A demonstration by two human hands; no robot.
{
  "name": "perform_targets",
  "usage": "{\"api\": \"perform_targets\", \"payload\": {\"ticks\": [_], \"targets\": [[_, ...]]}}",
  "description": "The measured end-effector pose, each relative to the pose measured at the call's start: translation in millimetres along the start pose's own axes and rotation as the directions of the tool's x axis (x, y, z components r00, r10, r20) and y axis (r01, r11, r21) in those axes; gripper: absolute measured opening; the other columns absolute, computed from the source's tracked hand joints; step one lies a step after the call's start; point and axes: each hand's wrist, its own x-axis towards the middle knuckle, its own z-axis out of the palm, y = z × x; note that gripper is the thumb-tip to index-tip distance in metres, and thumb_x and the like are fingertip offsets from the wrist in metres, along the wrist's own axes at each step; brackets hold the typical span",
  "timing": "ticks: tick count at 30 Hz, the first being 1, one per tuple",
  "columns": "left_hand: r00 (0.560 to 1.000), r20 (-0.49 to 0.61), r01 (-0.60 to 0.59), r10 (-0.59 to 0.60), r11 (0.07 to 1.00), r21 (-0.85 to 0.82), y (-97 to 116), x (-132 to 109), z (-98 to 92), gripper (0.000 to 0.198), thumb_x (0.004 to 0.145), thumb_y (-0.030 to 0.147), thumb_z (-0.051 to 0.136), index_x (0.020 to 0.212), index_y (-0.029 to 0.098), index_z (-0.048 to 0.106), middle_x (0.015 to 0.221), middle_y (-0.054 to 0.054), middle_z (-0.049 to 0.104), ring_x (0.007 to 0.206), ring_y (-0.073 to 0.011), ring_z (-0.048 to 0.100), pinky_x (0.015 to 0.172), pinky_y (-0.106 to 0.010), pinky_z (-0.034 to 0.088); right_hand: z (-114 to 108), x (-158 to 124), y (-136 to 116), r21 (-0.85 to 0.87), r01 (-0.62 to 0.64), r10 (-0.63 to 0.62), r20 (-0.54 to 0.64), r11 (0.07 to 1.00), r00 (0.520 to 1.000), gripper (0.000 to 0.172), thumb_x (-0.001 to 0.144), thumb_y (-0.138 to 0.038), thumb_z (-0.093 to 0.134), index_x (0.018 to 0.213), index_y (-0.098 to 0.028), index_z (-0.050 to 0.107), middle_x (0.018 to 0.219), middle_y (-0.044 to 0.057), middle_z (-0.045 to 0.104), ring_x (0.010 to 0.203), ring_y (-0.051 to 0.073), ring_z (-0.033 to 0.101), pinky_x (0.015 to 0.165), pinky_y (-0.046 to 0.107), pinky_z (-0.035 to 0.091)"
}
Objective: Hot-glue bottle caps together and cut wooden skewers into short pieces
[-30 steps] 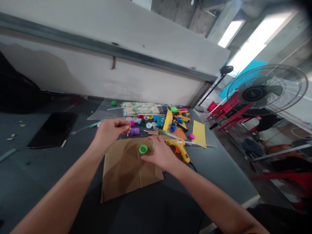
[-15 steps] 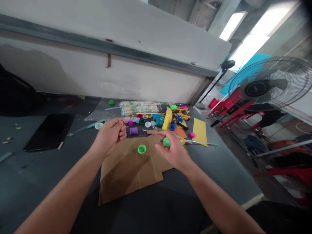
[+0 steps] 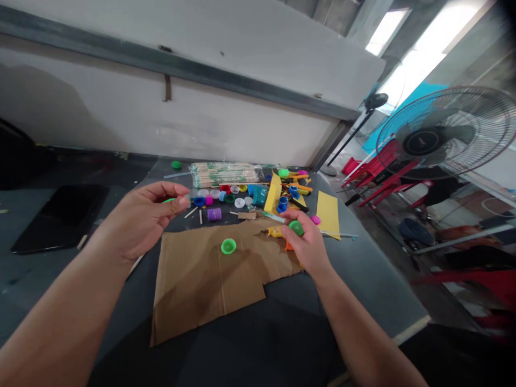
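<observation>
My left hand (image 3: 147,217) is raised over the left part of the table, its thumb and fingers pinched together. Something clear and small seems to show at the fingertips, too faint to name. My right hand (image 3: 308,242) is closed around a domed green cap (image 3: 296,228). A thin, pale, greenish strip (image 3: 274,216) reaches left from its fingertips; whether it is held I cannot tell. Just below lies a yellow glue gun (image 3: 276,232), partly behind the hand. Between both hands, a green bottle cap (image 3: 228,246) rests hollow side up on a cardboard sheet (image 3: 193,290).
Behind the cardboard lie a purple cap (image 3: 214,214), several coloured caps, and wooden sticks in clear wrap (image 3: 226,174). Yellow paper (image 3: 328,214) is at the right. A black phone (image 3: 60,219) lies left. A white partition (image 3: 242,129) stands behind; a fan (image 3: 427,141) stands right.
My left hand has moved left and turned from a fist to a pinch. My right hand has shifted slightly right with the green cap, uncovering the glue gun. The view has shifted a little.
</observation>
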Motion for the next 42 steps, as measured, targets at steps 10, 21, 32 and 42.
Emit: {"api": "perform_targets", "payload": {"ticks": [10, 21, 32, 42], "targets": [[1.0, -0.007, 0.017, -0.016, 0.999, 0.027, -13, -9, 18.8, 0.008, 0.069, 0.009, 0.072, 0.076, 0.013, 0.071, 0.068, -0.001, 0.069, 0.061, -0.0081, 0.062, 0.064, -0.021, 0.052, 6, -3, -6, -0.053, 0.039, -0.037, 0.04, 0.998, 0.999, 0.019, 0.081, -0.027, 0.057, 0.099, -0.02, 0.062, 0.088, 0.004, 0.062, 0.079, 0.018, 0.058, 0.073, 0.032, 0.045], [0.933, 0.296, 0.215, -0.205, 0.977, -0.002, -16, -77, 72.3, 0.021, 0.075, 0.036, 0.07, 0.068, 0.017, 0.065, 0.048, 0.006, 0.047, 0.032, -0.0036, 0.033, 0.027, -0.015, 0.033, 8, -10, -15, 0.057, 0.068, -0.075, 0.134, 0.996, 0.988, 0.016, 0.085, -0.027, 0.054, 0.096, -0.021, 0.063, 0.087, 0.002, 0.064, 0.081, 0.017, 0.06, 0.072, 0.03, 0.047], [0.859, 0.279, 0.495, -0.429, 0.836, -0.239, -55, -77, 86.5, 0.018, 0.075, 0.031, 0.071, 0.078, 0.013, 0.072, 0.079, -0.01, 0.074, 0.069, -0.0173, 0.069, 0.07, -0.028, 0.057, 16, -26, -31, 0.005, 0.091, -0.091, 0.173, 0.996, 0.981, 0.022, 0.075, -0.033, 0.072, 0.091, -0.021, 0.062, 0.085, 0.001, 0.067, 0.078, 0.016, 0.061, 0.07, 0.028, 0.048], [0.89, 0.205, 0.45, -0.407, 0.856, -0.256, -87, -116, 104.2, 0.023, 0.06, 0.033, 0.081, 0.075, 0.018, 0.071, 0.072, -0.003, 0.069, 0.063, -0.0112, 0.063, 0.064, -0.023, 0.053, -21, -9, -29, 0.077, 0.024, -0.057, 0.458, 0.997, 0.887, 0.008, 0.082, -0.027, 0.064, 0.088, -0.022, 0.065, 0.083, 0.0, 0.067, 0.079, 0.016, 0.062, 0.075, 0.029, 0.047]]}}
